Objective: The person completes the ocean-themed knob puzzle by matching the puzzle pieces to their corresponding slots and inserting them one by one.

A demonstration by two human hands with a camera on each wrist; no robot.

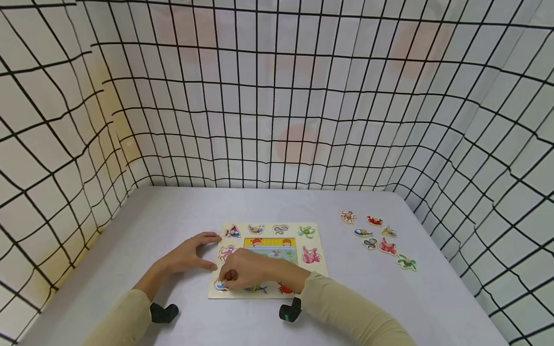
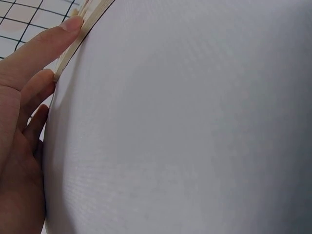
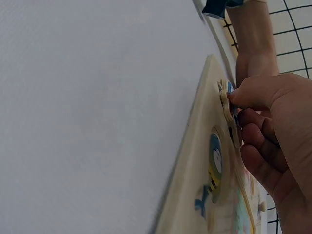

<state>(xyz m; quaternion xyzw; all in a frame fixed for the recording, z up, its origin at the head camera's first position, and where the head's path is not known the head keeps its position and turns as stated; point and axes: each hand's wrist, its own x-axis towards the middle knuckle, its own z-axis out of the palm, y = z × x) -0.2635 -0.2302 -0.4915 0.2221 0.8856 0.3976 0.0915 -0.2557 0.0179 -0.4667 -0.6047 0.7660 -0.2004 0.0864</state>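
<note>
A wooden puzzle board (image 1: 322, 276) with sea-animal pictures round a middle scene lies on the white table. My right hand (image 1: 248, 269) reaches across it to the near left corner, pinching a puzzle piece (image 1: 220, 285) there. The right wrist view shows the thumb on this thick wooden piece (image 3: 226, 105), tilted against the board's face; the rest of its picture is hidden by the fingers. Beside it is the striped fish picture (image 3: 215, 168). At the board's left edge my left hand (image 1: 186, 254) rests, thumb and fingers spread and touching the side (image 2: 73, 46).
Several loose pieces lie on the table to the right of the board, among them an octopus (image 1: 348, 217), a red crab (image 1: 374, 220), a blue fish (image 1: 363, 232), a pink piece (image 1: 387, 246) and a green turtle (image 1: 407, 262). Black netting (image 1: 272, 115) surrounds the table's back and sides.
</note>
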